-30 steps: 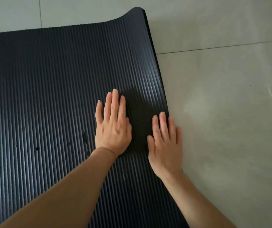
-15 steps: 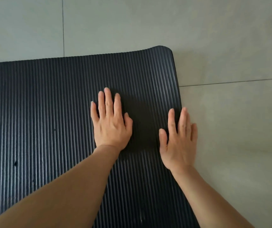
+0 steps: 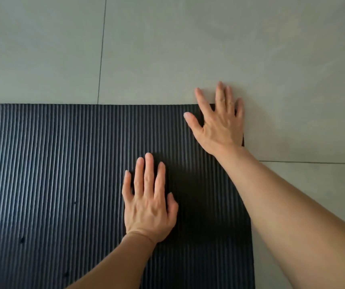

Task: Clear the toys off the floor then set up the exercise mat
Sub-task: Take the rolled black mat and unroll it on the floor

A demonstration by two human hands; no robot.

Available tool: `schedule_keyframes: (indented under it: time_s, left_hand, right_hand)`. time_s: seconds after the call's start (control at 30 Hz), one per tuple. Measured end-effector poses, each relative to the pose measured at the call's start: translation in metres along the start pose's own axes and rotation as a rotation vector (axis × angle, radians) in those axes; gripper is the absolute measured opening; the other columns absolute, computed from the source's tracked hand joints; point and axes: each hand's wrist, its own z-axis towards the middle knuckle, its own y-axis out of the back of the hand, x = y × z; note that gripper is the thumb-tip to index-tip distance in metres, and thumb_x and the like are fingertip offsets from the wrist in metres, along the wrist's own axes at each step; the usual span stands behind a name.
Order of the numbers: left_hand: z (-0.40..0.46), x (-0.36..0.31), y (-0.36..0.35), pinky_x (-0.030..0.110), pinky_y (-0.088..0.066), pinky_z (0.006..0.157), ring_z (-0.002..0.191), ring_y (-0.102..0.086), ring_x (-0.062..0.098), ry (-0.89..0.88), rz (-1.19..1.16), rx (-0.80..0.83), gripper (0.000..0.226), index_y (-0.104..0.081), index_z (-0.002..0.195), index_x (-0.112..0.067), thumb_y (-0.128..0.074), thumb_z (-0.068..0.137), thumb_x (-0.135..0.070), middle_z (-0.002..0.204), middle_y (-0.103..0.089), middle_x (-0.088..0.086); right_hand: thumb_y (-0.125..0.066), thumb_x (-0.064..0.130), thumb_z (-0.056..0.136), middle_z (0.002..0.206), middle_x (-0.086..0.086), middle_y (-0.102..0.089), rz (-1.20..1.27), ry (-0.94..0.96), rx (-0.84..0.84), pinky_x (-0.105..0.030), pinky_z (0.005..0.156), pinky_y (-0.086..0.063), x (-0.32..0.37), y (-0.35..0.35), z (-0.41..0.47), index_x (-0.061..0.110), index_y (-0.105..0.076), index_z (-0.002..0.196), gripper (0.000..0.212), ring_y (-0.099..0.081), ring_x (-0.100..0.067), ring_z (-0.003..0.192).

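Grey tiled floor (image 3: 188,49); black ribbed mat (image 3: 52,174) flat on it.

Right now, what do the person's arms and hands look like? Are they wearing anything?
Both forearms are bare, with no sleeves in view. The left hand and the right hand have no gloves, and no watch or bracelet shows at either wrist. The nails look short and unpainted. Whether there is a ring is too small to tell.
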Motion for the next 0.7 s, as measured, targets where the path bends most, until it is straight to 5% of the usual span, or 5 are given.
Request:
schedule_keyframes:
  time_s: [0.23, 0.47, 0.7]
  left_hand:
    - [0.002, 0.001, 0.002, 0.048, -0.009, 0.114, 0.146, 0.005, 0.021, 0.012, 0.001, 0.011, 0.069, -0.027, 0.141, -0.011, -0.038, 0.079, -0.038, 0.154, -0.013, 0.009]
    - [0.003, 0.002, 0.003, 0.047, -0.012, 0.113, 0.141, -0.016, 0.028, 0.011, -0.006, -0.013, 0.066, -0.031, 0.139, -0.011, -0.038, 0.08, -0.038, 0.152, -0.02, 0.013]
    - [0.002, 0.003, 0.004, 0.048, -0.013, 0.111, 0.14, -0.018, 0.029, 0.005, -0.029, -0.017, 0.063, -0.037, 0.136, -0.01, -0.037, 0.08, -0.038, 0.151, -0.029, 0.017]
  right_hand:
    - [-0.012, 0.064, 0.09, 0.157, -0.014, 0.002, 0.005, 0.025, -0.045, -0.052, 0.114, -0.004, 0.002, 0.001, 0.005, 0.034, -0.003, 0.148, 0.066, 0.0, -0.029, 0.146]
    - [-0.007, 0.063, 0.09, 0.157, -0.014, 0.01, -0.02, 0.055, -0.054, -0.052, 0.114, 0.002, 0.001, -0.004, -0.008, 0.031, 0.006, 0.148, 0.068, 0.002, -0.031, 0.145]
    - [-0.021, 0.059, 0.089, 0.155, -0.017, -0.016, -0.015, 0.083, -0.145, -0.054, 0.112, -0.015, -0.008, -0.037, -0.098, 0.022, -0.016, 0.149, 0.07, -0.016, -0.036, 0.143]
